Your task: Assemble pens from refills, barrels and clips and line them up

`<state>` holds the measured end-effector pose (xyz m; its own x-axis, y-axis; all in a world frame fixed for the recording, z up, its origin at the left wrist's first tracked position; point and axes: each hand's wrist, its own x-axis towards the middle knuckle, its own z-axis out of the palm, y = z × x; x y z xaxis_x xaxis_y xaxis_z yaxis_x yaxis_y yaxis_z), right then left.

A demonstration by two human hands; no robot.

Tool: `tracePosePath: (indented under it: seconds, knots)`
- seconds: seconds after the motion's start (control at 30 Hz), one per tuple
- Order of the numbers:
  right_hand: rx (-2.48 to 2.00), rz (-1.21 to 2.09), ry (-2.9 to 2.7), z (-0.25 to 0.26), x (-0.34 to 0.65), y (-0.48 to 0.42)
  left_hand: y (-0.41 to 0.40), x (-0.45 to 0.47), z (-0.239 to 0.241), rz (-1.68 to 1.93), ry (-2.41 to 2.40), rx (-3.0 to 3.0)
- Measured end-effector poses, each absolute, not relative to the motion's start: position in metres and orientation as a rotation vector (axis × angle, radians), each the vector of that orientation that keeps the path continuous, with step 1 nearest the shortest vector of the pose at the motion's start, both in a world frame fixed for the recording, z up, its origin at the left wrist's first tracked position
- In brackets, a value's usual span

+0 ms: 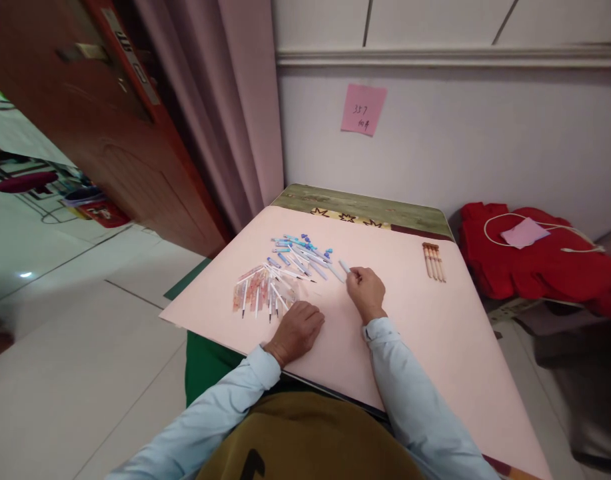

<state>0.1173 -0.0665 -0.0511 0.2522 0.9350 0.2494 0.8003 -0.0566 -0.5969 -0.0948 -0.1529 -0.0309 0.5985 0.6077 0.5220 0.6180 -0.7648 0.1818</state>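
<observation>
Between the thumb and fingers of my right hand [366, 290] is a light blue pen barrel [344, 266], its end pointing up and left. My left hand [299, 327] rests on the pale pink tabletop with curled fingers; what lies under them, if anything, is hidden. Just beyond it, white pen refills [258, 293] with dark tips are fanned over pinkish, patterned strips [241, 293]. Farther back is a loose heap of blue and lilac pen barrels [300, 248]. Small dark blue pieces [328, 253] lie beside that heap.
Several beige pens with brown tops [434, 261] lie side by side at the table's right. A red cloth [515, 260] with a white cable sits beyond the right edge. A pink note [364, 109] hangs on the wall. The brown door [135, 133] stands at the left.
</observation>
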Motion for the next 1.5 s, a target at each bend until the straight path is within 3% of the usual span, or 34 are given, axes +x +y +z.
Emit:
tracePosePath:
  seconds: [1.5]
  knots:
    - [-1.802, 0.352, -1.723, -0.0479, 0.1155, -0.0658, -0.1564, -0.0945, -0.0280, -0.899, -1.149, -2.741]
